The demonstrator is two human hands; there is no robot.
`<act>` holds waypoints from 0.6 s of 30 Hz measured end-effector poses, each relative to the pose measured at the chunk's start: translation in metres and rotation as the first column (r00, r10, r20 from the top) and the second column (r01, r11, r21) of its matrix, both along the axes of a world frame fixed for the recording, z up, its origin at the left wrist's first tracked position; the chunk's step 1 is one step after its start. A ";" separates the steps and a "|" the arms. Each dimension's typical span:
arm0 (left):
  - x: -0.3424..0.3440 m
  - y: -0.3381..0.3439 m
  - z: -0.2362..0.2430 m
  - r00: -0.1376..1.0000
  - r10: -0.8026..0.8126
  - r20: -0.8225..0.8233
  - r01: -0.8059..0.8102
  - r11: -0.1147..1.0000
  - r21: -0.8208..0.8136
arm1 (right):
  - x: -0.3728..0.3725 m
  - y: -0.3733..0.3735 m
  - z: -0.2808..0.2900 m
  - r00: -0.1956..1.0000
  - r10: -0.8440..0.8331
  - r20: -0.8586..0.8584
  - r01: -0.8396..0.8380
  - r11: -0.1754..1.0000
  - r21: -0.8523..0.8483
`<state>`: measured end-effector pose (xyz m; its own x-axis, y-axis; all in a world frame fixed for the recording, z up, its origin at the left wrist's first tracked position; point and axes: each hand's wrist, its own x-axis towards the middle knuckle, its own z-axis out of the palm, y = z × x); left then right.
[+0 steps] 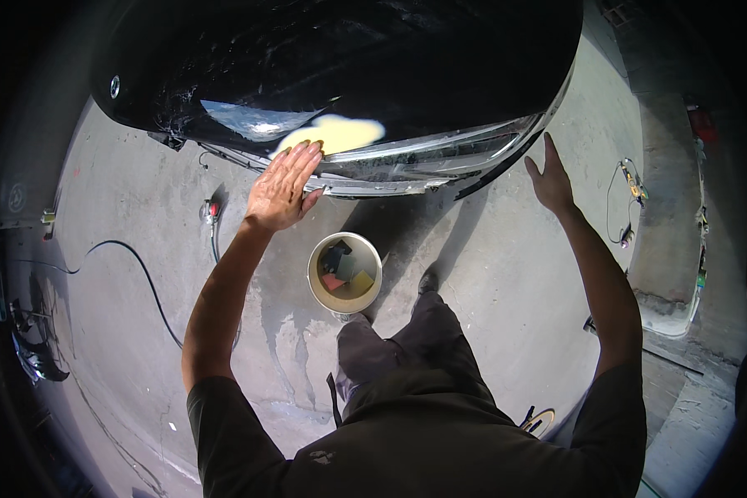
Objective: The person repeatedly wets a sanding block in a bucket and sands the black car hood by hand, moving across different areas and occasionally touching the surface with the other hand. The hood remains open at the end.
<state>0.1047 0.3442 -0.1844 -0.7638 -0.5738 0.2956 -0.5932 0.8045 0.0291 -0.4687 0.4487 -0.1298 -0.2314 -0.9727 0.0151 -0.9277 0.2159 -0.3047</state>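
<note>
A glossy black car body panel (373,66) fills the upper part of the view, with a smooth pale yellow patch (336,133) near its lower edge. My left hand (284,189) lies with outstretched fingers at that edge, its fingertips over the left end of the patch. The hand looks wet and holds nothing. Farther right, my right hand (551,178) reaches toward the panel's right end, thumb spread from straight fingers, nothing in it. Whether its fingertips touch the panel I cannot tell. Between the hands runs a grey, clear-looking trim strip (390,166) along the panel's lower border.
A round bucket (311,278) with cloudy water and several coloured pads stands on the concrete floor (141,207) by my feet. A dark hose (145,270) snakes across the left side, near a red-topped tool (213,212). Yellow corded gear (633,187) lies at right.
</note>
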 end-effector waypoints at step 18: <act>0.095 0.020 0.010 0.802 0.593 -0.073 -0.496 0.728 0.473 | 0.198 0.383 -0.207 0.840 -0.368 0.400 0.034 0.770 0.637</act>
